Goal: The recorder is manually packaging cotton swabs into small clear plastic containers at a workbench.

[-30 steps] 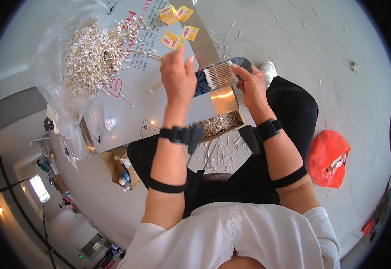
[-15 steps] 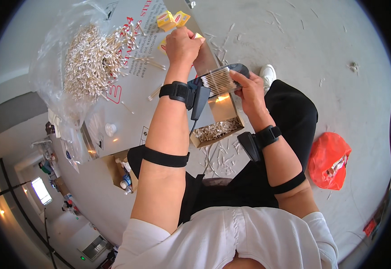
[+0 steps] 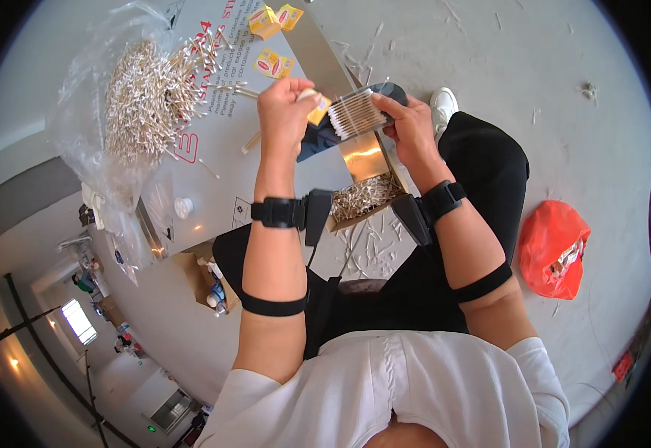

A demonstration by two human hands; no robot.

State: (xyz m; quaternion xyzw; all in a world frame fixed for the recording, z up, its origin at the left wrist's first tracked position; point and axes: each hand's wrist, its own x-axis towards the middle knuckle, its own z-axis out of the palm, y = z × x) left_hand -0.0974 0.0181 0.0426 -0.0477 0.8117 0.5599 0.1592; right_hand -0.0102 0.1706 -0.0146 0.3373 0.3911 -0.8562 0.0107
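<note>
Between the fingers and thumb of my left hand (image 3: pixel 282 116) is a small yellow printed card (image 3: pixel 318 110), close to the left end of a row of cotton swabs (image 3: pixel 355 114). The swabs lie side by side in a flat, dark see-through packet (image 3: pixel 392 92). My right hand (image 3: pixel 413 128) grips this packet at its right side, thumb over the swabs' ends. Farther off on the table lie more yellow cards (image 3: pixel 273 64), one flat and others folded. Below the packet stands an open cardboard box (image 3: pixel 349 221) of loose swabs.
A big heap of cotton swabs (image 3: pixel 142 104) spills from a clear plastic bag (image 3: pixel 68 119) on the table's left. A small white round piece (image 3: pixel 183 207) sits near the table's front edge. Swabs are scattered on the floor, and a red bag (image 3: pixel 553 250) lies at right.
My left hand has come back from the yellow cards toward me, bringing one card beside the packet. The packet in my right hand has shifted slightly left and away from me.
</note>
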